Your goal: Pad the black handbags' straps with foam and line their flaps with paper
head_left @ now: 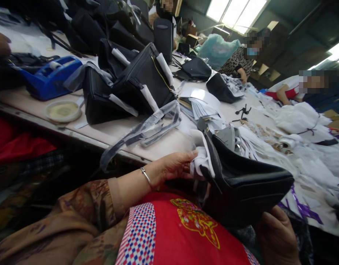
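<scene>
Workshop | long worktable [164, 145] | piled black bags [143, 79] | tape dispenser [52, 80] | co-workers [234, 62] across it

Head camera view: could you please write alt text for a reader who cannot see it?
A person's left grip holds white material at one end of a black bag, the right grip its other end. Beyond, more black bags and a blue tape dispenser stand on a cluttered table, with co-workers behind.

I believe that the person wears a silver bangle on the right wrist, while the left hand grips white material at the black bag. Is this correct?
Not quite: the head view shows the silver bangle on the left wrist. The left hand does grip white material at the black bag.
</scene>
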### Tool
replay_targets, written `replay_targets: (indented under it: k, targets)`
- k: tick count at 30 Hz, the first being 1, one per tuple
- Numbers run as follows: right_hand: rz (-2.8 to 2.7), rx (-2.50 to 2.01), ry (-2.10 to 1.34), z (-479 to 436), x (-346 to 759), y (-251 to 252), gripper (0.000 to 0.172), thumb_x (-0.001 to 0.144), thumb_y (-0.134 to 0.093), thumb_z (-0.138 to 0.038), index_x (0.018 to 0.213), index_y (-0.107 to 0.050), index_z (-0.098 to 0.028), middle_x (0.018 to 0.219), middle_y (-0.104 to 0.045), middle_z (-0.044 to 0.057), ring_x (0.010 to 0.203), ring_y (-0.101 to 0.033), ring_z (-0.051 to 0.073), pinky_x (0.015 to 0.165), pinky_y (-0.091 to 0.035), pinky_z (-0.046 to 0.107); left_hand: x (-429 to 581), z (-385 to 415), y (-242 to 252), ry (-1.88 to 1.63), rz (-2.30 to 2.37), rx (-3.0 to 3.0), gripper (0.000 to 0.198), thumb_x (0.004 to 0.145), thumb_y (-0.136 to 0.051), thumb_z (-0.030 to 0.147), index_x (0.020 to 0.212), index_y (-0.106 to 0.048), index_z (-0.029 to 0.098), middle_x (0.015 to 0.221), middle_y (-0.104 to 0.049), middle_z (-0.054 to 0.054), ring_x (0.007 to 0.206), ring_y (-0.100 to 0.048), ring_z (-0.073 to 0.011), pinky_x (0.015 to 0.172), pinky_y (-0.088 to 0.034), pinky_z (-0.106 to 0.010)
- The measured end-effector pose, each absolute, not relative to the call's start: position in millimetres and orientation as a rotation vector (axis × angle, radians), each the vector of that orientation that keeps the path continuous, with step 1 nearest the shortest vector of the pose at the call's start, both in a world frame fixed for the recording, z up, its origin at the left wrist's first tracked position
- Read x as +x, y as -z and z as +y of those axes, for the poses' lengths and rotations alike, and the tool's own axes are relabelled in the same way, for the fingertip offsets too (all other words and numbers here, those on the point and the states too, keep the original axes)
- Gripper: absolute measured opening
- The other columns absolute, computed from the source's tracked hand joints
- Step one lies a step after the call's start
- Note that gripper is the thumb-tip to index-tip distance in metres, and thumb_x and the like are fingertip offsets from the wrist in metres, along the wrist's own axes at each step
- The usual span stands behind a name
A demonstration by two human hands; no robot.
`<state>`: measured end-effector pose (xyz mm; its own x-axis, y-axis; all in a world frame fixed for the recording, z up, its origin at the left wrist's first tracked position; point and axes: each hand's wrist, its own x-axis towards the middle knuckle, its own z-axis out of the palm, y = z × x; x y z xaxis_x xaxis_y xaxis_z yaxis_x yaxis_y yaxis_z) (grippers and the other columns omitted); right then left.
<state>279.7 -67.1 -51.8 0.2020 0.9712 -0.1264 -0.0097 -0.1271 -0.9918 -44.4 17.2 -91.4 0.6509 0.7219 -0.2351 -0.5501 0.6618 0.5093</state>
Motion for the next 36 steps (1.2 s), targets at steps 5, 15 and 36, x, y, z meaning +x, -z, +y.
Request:
replay_targets:
  k: [5, 15, 36]
  targets:
    - [-1.136, -1.41, -1.193, -70, 272, 44, 0.03, 0.069, -0.08, -0.032, 0.098, -0.079, -0.031, 0.095, -0.078, 0.008, 0.085, -0.073, 0.036, 0.073, -0.061, 0.045, -56, 16, 92, -0.767, 0.804, 0.757, 0.053, 0.073, -0.072, 0.063, 0.087, -0.068, 0.012, 0.072, -0.066, -0.002, 0.06, -0.057, -0.0124, 0.056, -0.045, -0.023]
    - [-2.107, -0.884, -1.157, -40, 202, -24, 0.03, 0.087, -0.069, -0.037, 0.115, -0.075, -0.027, 0.116, -0.072, 0.01, 0.109, -0.067, 0.029, 0.093, -0.055, 0.037, -139, 32, 54, -0.808, 1.234, 0.78, 0.076, 0.076, -0.062, 0.073, 0.124, -0.061, 0.015, 0.121, -0.066, -0.019, 0.114, -0.063, -0.032, 0.09, -0.052, -0.044]
    - [-1.186, -1.311, -1.62, -2, 248, 46, 0.064, 0.082, -0.07, -0.054, 0.136, -0.058, -0.022, 0.119, -0.071, 0.01, 0.11, -0.066, 0.033, 0.093, -0.054, 0.045, -92, -41, 75, -0.827, 1.098, 0.78, 0.07, 0.081, -0.062, 0.055, 0.142, -0.052, 0.023, 0.139, -0.061, -0.007, 0.13, -0.054, -0.0314, 0.109, -0.044, -0.04]
